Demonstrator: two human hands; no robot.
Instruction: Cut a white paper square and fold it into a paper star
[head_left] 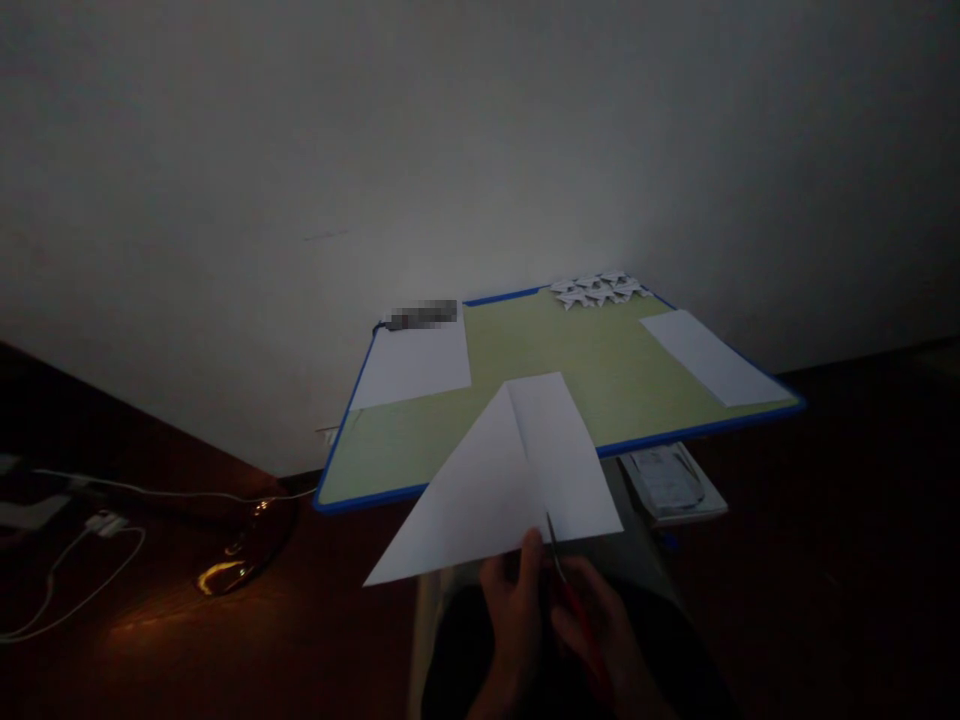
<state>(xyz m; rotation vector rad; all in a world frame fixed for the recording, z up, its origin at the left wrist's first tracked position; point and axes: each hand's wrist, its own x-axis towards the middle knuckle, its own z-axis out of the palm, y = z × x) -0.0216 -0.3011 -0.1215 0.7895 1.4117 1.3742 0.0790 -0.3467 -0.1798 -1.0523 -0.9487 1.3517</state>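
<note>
A folded sheet of white paper (480, 480) lies partly over the table's near edge, with a triangular flap on the left and a single strip on the right. My left hand (514, 605) pinches its near edge, thumb on top. In my right hand (600, 610) is a pair of scissors (577, 600) with red handles. Their blades are at the paper's near edge, just right of my left thumb, along the line where flap and strip meet. The lower parts of both hands are dark.
The green table (517, 335) has a blue rim. White sheets (420, 365) lie at its left under a blurred dark object (424, 315). Folded paper pieces (600, 290) sit at the back right, near a paper strip stack (709, 355). Below are books (667, 480) and a lamp base (232, 560).
</note>
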